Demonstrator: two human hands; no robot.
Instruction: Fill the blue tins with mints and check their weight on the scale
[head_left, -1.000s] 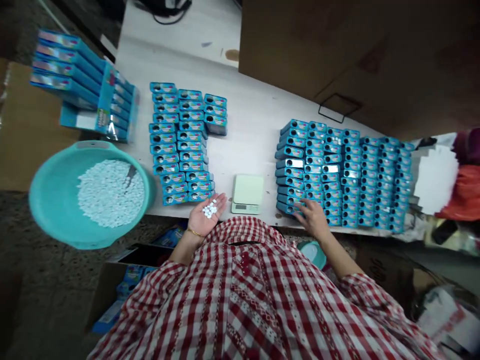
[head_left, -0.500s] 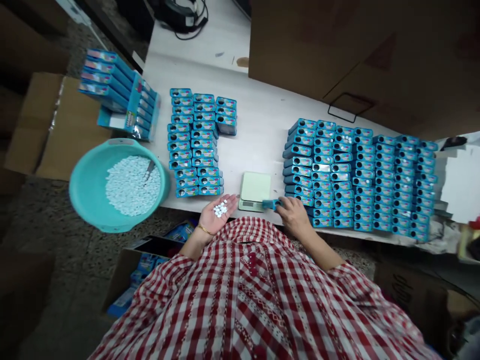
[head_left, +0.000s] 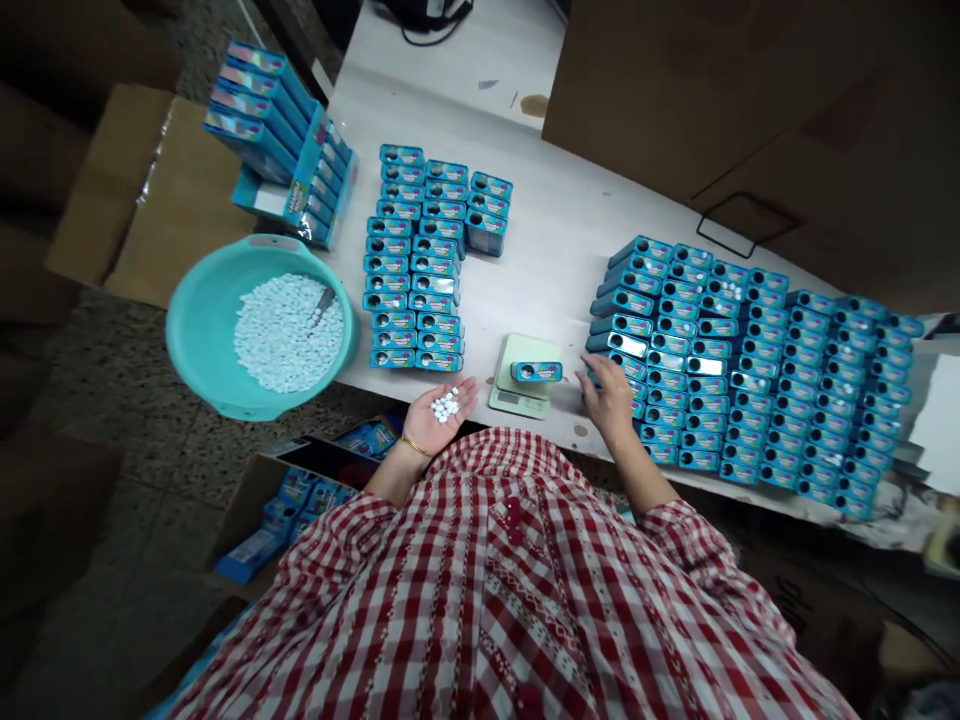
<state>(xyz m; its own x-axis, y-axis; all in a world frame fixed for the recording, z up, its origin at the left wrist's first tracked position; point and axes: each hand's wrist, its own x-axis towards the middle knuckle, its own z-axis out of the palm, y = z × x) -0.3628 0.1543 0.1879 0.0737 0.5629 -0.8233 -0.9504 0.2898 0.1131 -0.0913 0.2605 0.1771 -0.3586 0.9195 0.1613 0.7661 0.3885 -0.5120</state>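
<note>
My left hand [head_left: 439,418] lies palm up with its fingers stretched out, and a small heap of white candies [head_left: 445,405] rests in the palm. On the white kitchen scale [head_left: 518,402] at the table's front edge stands one blue candy tin [head_left: 537,372] with a dark round hole in its top. To the right of the scale, my right hand [head_left: 609,396] holds nothing and its fingers are apart. It hovers at the left edge of a large block of blue tins [head_left: 731,375], partly covering the nearest ones.
A turquoise tub [head_left: 187,335] of white candies with a scoop [head_left: 321,308] stands at the left. Shorter rows of tins [head_left: 414,265] stand left of the scale, with a display box [head_left: 296,190] behind. A large cardboard box [head_left: 750,110] bounds the table's back right.
My right hand has set the blue tin upright on the scale, let go and moved right and up. My left hand keeps the candies in its palm. The view has shifted.
</note>
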